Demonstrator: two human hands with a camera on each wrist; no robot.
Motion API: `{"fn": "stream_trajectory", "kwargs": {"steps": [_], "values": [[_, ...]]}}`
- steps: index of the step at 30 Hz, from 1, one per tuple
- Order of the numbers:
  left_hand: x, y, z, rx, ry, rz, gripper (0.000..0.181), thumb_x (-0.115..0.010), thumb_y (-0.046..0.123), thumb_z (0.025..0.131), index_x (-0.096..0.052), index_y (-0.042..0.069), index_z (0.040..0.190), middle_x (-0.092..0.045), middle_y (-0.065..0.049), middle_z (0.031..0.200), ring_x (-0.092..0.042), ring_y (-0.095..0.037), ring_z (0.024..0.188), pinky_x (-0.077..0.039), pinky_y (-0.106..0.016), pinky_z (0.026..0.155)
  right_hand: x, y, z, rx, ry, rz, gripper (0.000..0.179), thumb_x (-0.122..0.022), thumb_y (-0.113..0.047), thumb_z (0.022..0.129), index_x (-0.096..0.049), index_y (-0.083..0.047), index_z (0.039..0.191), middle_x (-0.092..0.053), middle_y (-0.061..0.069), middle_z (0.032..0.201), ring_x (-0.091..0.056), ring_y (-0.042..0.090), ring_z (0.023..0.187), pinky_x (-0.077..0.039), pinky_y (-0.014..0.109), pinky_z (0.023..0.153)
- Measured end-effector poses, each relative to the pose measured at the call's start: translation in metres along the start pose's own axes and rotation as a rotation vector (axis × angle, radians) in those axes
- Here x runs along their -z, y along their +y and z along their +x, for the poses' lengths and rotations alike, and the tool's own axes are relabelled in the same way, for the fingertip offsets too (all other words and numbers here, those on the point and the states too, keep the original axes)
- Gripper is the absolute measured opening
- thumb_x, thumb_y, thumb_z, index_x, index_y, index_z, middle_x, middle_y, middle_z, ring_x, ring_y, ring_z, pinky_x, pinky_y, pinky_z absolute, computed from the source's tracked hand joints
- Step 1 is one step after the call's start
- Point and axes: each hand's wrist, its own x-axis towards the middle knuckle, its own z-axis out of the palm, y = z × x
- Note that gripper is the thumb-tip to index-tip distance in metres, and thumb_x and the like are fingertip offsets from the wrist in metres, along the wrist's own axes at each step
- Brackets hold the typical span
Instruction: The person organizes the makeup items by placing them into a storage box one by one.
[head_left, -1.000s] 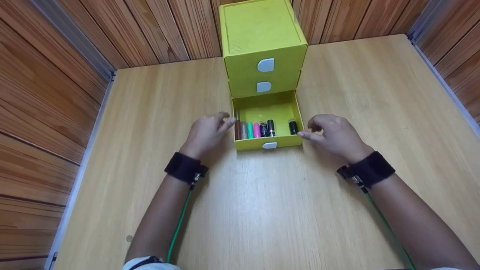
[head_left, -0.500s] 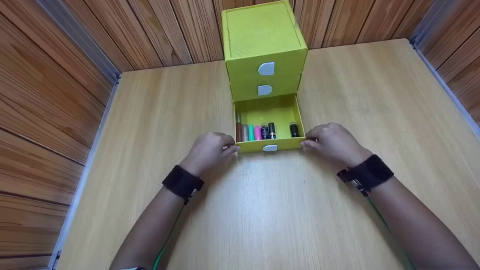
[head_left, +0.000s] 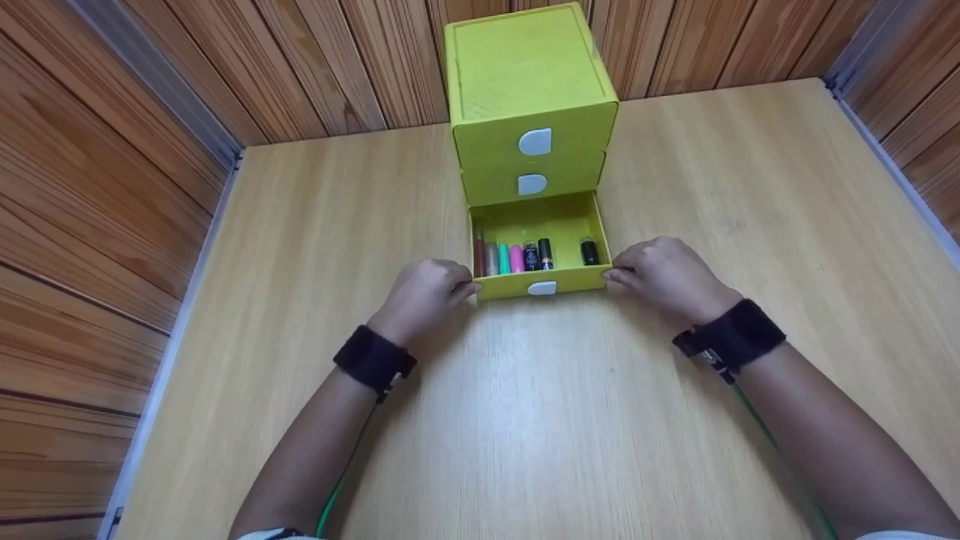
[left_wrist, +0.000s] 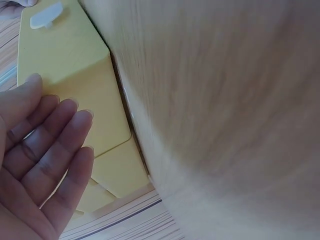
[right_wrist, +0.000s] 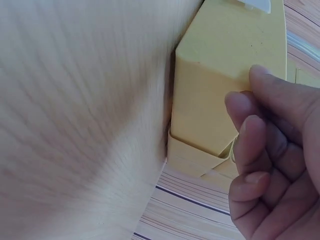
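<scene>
A small yellow-green drawer unit (head_left: 532,67) stands at the back of the table, its bottom drawer (head_left: 506,286) pulled out. The left hand (head_left: 424,296) holds that drawer's left front corner, thumb at the front and fingers along the side. At the opposite corner the right hand (head_left: 667,277) does the same, thumb and index finger at the edge. Inside lie several lipstick-like tubes in a row: brown (head_left: 479,255), grey (head_left: 492,259), green (head_left: 504,259), pink (head_left: 517,259) and black (head_left: 531,256). One black tube (head_left: 589,252) lies apart on the right.
Two upper drawers with white handles (head_left: 535,142) are closed. Behind the light wooden table (head_left: 540,420) rise wood-plank walls (head_left: 337,67), with metal strips along the sides. Both wrists wear black bands (head_left: 373,360) with green cables.
Both hands have come nearer the viewer and taken the drawer's front corners. Over the last half second the drawer has slid slightly inward, towards the unit.
</scene>
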Motion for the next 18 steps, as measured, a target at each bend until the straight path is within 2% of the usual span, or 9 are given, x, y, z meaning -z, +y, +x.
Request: {"fn": "stream_trajectory", "kwargs": {"steps": [6, 12, 18], "values": [[-0.001, -0.008, 0.014, 0.030, -0.015, -0.008, 0.018, -0.070, 0.023, 0.092, -0.074, 0.009, 0.081, -0.066, 0.002, 0.071, -0.061, -0.011, 0.064, -0.049, -0.023, 0.060, 0.001, 0.012, 0.016, -0.002, -0.007, 0.001, 0.014, -0.076, -0.016, 0.086, -0.075, -0.002, 0.084, -0.070, 0.008, 0.075, -0.066, 0.024, 0.066, -0.054, 0.039, 0.063], [-0.002, -0.021, 0.029, 0.037, 0.000, -0.020, 0.022, -0.068, 0.025, 0.093, -0.074, 0.008, 0.080, -0.067, 0.001, 0.072, -0.062, -0.012, 0.064, -0.050, -0.023, 0.061, 0.002, 0.021, 0.032, -0.039, -0.011, 0.021, 0.015, -0.075, -0.019, 0.087, -0.076, -0.004, 0.083, -0.071, 0.005, 0.076, -0.067, 0.021, 0.068, -0.054, 0.038, 0.063], [-0.001, -0.031, 0.045, 0.082, 0.003, -0.035, 0.023, -0.067, 0.027, 0.093, -0.074, 0.008, 0.081, -0.066, 0.001, 0.072, -0.062, -0.013, 0.065, -0.050, -0.024, 0.061, 0.002, 0.030, 0.048, -0.078, -0.007, 0.024, 0.019, -0.074, -0.020, 0.088, -0.074, -0.006, 0.077, -0.069, 0.003, 0.071, -0.062, 0.017, 0.062, -0.050, 0.035, 0.058]]}}
